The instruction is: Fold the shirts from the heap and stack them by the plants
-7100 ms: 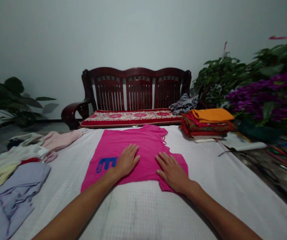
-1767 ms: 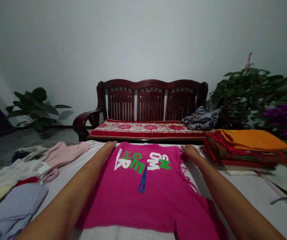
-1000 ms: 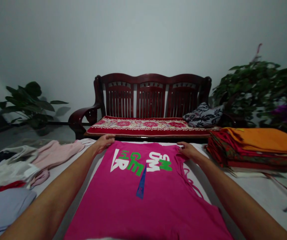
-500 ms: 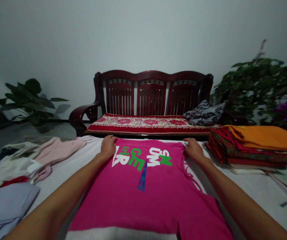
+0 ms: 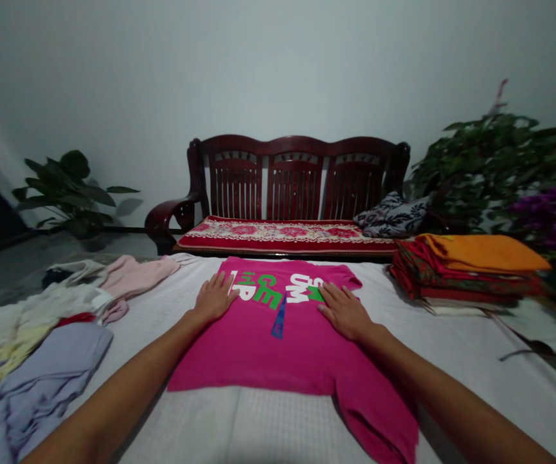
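Note:
A magenta T-shirt (image 5: 258, 361) with white and green letters and a blue triangle lies spread on a white cloth (image 5: 200, 425). My left hand (image 5: 215, 298) rests flat on the shirt's left part, beside the white letters, fingers stretched out. On the right part, my right hand (image 5: 346, 309) is pressed flat with its fingers apart, partly over the green letter. One sleeve of the shirt hangs toward me at the lower right, beside my right forearm.
At the left lie loose clothes: a lavender garment (image 5: 60, 367), a pink garment (image 5: 137, 277) and white ones. A stack of folded red and orange cloth (image 5: 481, 254) stands right. Behind are a wooden bench (image 5: 292, 180), a patterned cushion (image 5: 394, 216) and plants (image 5: 69, 190).
Both hands have left the shirt's far edge, opened and come down flat on its front. The shirt has been laid down further away, with more white cloth showing in front of it.

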### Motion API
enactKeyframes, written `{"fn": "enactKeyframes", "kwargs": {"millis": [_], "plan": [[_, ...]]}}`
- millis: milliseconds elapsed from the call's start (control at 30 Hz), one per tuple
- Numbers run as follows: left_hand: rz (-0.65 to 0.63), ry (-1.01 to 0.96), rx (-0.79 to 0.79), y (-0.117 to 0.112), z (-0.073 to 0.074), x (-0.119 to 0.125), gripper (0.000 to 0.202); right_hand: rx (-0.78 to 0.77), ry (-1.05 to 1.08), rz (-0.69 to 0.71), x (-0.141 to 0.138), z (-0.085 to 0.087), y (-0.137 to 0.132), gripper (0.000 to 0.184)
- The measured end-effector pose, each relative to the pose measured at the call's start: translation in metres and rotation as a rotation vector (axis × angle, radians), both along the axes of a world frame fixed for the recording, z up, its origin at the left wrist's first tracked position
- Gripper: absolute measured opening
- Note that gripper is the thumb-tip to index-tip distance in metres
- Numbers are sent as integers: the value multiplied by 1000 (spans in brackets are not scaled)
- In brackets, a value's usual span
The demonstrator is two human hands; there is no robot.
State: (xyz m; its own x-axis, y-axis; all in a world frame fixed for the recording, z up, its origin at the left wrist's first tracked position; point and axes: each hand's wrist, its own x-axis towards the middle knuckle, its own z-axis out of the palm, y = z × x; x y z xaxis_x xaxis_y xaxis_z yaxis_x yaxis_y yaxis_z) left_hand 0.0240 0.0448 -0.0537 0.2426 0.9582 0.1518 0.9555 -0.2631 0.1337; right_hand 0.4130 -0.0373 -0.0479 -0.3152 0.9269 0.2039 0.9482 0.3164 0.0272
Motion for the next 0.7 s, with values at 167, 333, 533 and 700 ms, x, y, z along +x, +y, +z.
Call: {"fn": "enactKeyframes", "kwargs": {"millis": [167,333,533,700], "plan": [[127,116,-60,-24,12,-23,61,118,81,-5,16,19,-32,47],[-35,48,5,-72,18,-29,53,112,385,92,1,37,-110,28],[-410,-275,-76,-143,27,-24,34,-212,450,54,-27,56,-172,23],[-413,-258,-125,-169,36,-34,29,-267,394,115,-29,50,-188,56]]}}
